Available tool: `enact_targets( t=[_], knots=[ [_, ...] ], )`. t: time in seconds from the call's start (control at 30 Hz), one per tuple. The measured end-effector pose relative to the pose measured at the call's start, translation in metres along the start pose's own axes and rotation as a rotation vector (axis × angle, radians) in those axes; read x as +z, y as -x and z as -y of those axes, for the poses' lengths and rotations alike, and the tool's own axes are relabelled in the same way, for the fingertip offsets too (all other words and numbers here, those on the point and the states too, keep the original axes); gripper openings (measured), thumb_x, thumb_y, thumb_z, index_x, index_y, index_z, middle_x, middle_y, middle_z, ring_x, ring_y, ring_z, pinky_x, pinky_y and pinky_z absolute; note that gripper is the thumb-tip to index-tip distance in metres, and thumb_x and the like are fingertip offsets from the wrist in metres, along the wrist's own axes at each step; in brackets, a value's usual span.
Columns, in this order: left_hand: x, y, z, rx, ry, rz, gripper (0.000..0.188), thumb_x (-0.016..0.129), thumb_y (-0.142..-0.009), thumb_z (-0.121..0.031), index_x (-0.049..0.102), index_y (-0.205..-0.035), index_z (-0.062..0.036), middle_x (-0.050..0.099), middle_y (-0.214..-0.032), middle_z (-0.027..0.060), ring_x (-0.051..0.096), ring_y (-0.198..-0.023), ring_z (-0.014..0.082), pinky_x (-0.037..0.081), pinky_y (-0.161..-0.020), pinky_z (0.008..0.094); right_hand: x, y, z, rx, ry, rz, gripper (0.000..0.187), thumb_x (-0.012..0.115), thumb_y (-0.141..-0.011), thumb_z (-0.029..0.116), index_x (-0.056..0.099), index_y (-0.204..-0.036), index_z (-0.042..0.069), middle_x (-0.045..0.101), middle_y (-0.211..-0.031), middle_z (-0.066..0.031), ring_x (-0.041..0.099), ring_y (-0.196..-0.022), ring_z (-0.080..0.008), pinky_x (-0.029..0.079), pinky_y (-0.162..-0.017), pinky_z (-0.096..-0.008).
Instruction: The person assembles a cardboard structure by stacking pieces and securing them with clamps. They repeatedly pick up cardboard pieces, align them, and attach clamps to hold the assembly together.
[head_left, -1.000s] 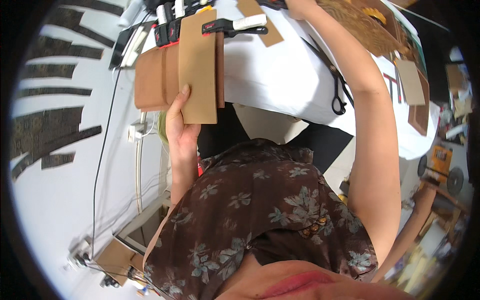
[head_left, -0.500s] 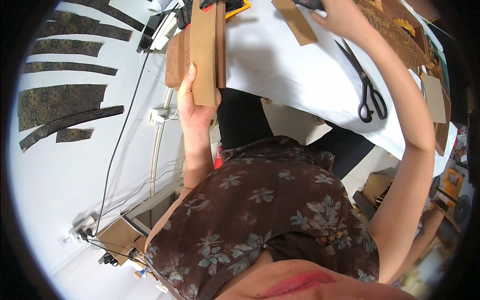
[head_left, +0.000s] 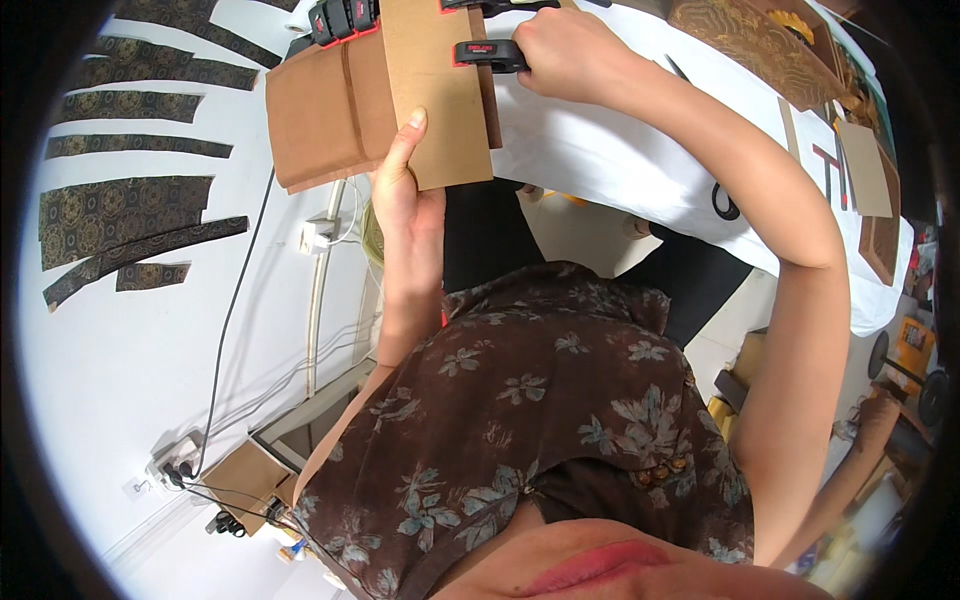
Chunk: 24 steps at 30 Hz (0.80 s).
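1. Step in hand, as I read it: clamping. Your left hand (head_left: 405, 205) props the cardboard stack (head_left: 385, 95) from below, thumb flat on the front sheet, other fingers hidden behind it; they look clamped on the board.
2. Your right hand (head_left: 565, 55) is closed around the handle of the black-and-red bar clamp (head_left: 490, 52), which sits at the stack's right edge.
3. More red-and-black clamps (head_left: 340, 18) bite the stack's top edge.
4. Stack location: held over the near edge of the white table (head_left: 620, 165), partly off it.
5. Looks: plain brown board, several layers, one narrow front sheet over a wider back one, edges not flush.
6. Next move likely calls for squaring the layers before squeezing, and keeping your thumb out from under the clamp pad.
7. Patterned dark strips (head_left: 120, 205) lie well apart at left.
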<state>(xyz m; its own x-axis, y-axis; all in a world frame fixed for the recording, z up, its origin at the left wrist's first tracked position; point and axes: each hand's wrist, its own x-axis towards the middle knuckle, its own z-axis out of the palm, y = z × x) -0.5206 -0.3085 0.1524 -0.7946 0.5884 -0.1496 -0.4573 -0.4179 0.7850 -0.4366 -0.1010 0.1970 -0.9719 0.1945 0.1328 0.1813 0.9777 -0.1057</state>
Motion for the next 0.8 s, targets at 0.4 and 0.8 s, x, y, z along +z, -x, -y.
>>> enact_targets(
  t=[0.4,0.8],
  knots=[
    [0.0,0.003,0.004,-0.049,-0.017,-0.036,0.049,0.066,-0.085,-0.009,0.047,-0.128,0.0028,0.057,-0.121,0.0123,0.056,-0.111,0.0226,0.046,-0.097,0.0371,-0.001,0.01,0.01,-0.051,-0.047,0.032,0.008,0.063,-0.066,0.007,0.066,-0.062,0.001,0.065,-0.068,-0.0185,0.066,-0.068,-0.0329,0.054,-0.065,-0.0408],
    [0.002,-0.001,0.004,-0.094,0.05,-0.099,0.046,0.065,-0.086,-0.009,0.047,-0.126,0.0028,0.059,-0.118,0.0125,0.058,-0.109,0.0222,0.048,-0.094,0.0366,-0.003,0.009,-0.013,-0.162,-0.175,0.072,0.024,0.064,-0.08,0.022,0.064,-0.082,-0.002,0.06,-0.064,-0.0154,0.062,-0.062,-0.0269,0.05,-0.061,-0.0375]
  ],
)
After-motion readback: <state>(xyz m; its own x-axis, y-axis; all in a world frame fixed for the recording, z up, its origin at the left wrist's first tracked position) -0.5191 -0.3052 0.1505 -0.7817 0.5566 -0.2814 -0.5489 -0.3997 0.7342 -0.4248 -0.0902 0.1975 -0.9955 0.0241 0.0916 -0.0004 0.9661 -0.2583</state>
